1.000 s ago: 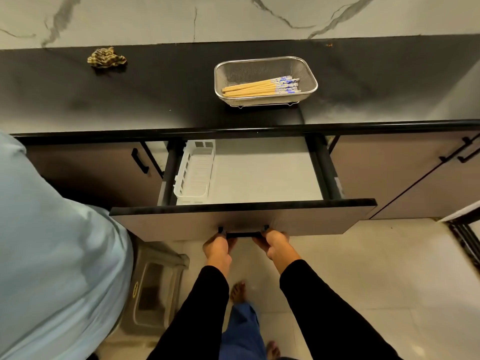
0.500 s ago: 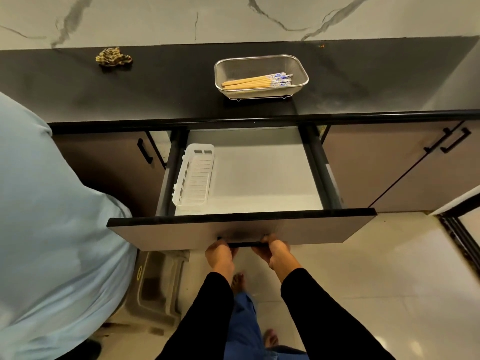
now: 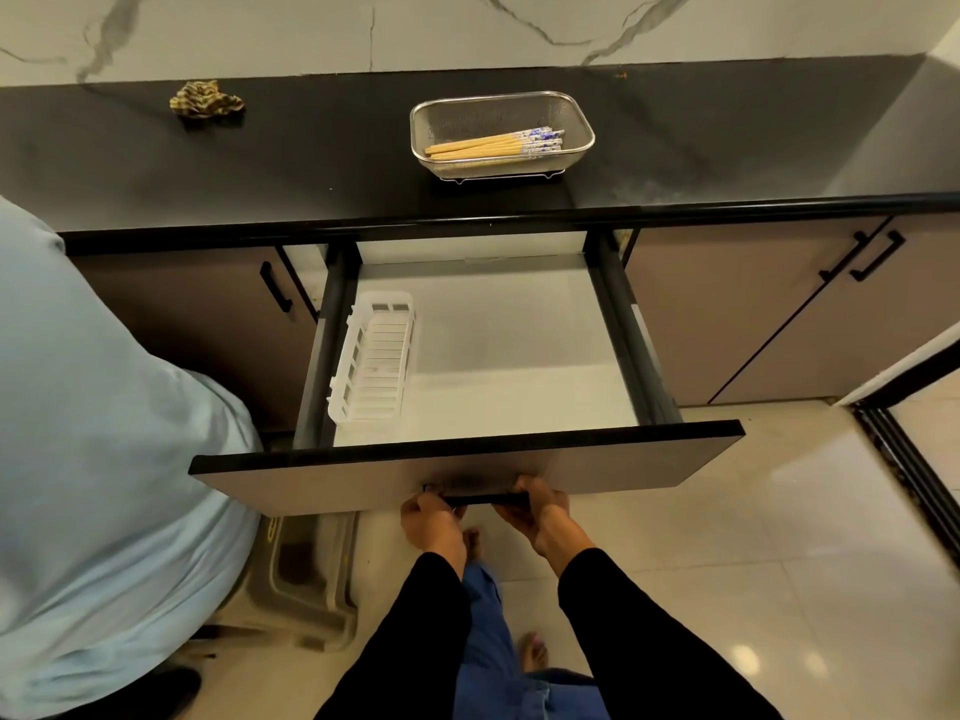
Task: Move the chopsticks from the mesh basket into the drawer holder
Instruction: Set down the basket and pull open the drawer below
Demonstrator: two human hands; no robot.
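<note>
Drawer (image 3: 519, 356) stands well open below the black counter (image 3: 311, 163), its pale floor exposed. Both hands are on the dark bar handle (image 3: 480, 498) at the lower edge of the drawer front. The left hand (image 3: 431, 522) is curled around the left end of the handle, fingers wrapped under it; the right hand (image 3: 535, 506) is closed over the right end in the same manner. Neither hand has hold of anything else. Black sleeves cover both forearms. The chopsticks (image 3: 496, 145) lie bundled in the mesh basket (image 3: 582, 122), which sits on the counter directly behind the drawer opening; their patterned blue-and-white ends point right, plain wooden ends point left. The white slotted holder (image 3: 376, 363) lies inside the drawer along its left wall, lengthwise front to back, with nothing in it. A crumpled striped cloth (image 3: 207, 99) rests on the counter, well to the left of the basket. A second person in a pale blue garment (image 3: 104, 485) stands at the left edge of view, beside the drawer front. A grey plastic stool (image 3: 311, 584) sits on the tiled floor under the drawer's left corner.
</note>
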